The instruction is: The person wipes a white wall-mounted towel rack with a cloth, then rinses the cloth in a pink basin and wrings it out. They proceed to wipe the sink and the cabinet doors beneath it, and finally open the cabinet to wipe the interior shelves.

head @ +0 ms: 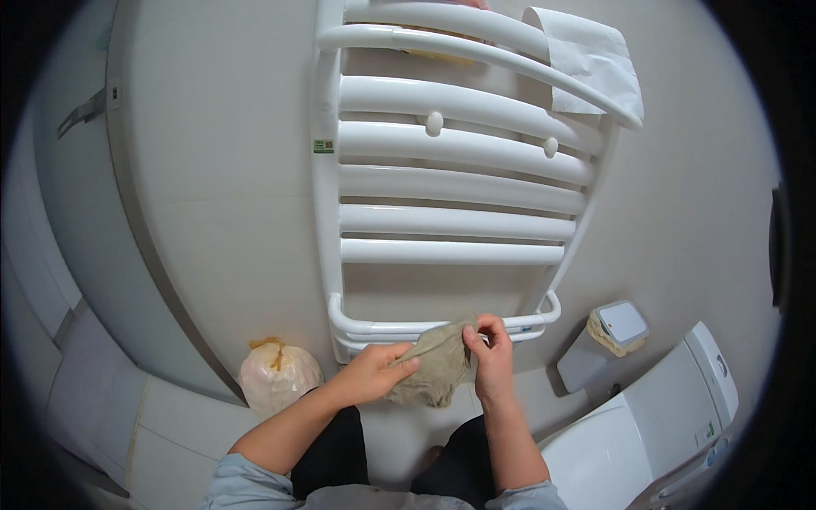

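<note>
A crumpled olive-grey cloth (435,366) hangs between my two hands in front of the lowest rails of a white towel radiator (456,252). My left hand (376,373) pinches the cloth's left edge, thumb on top. At the upper right corner of the cloth, my right hand (491,350) grips it between thumb and fingers. The cloth's lower edge droops freely over the tiled floor (408,440). Folds hide part of its far side.
A tied plastic bag (280,376) stands on the floor at left, by a frosted door (76,210). To the right are a lidded bin (602,344) and a white toilet (612,446). White paper (593,64) drapes over the radiator's top rails, which carry two round knobs (434,122).
</note>
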Motion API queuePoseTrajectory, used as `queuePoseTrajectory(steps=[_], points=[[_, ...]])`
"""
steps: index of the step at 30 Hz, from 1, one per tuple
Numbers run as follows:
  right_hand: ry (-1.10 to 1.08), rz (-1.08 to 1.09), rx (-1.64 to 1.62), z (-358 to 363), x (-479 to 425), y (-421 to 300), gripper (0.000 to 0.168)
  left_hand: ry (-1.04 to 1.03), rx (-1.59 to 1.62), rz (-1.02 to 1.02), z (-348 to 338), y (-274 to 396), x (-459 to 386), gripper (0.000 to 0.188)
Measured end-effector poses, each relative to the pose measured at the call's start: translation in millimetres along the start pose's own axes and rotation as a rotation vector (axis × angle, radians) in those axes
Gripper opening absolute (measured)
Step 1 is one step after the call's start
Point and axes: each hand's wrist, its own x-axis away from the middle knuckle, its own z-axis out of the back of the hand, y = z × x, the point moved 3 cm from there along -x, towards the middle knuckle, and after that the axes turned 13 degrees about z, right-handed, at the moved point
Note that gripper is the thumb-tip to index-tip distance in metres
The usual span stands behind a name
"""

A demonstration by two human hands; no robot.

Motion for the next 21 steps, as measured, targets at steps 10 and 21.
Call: queuePoseTrajectory(steps=[10, 21], points=[[-0.551, 0.064, 0.333, -59.0, 29.1, -11.1, 0.048, 0.033, 0.329, -0.078, 13.6, -13.8, 1.8, 0.030], [-0.395, 1.104, 0.828, -152.7, -73.1, -1.4, 0.041, 0.894, 0.140, -0.327, 140.6, -33.0, -30.7, 0.032]])
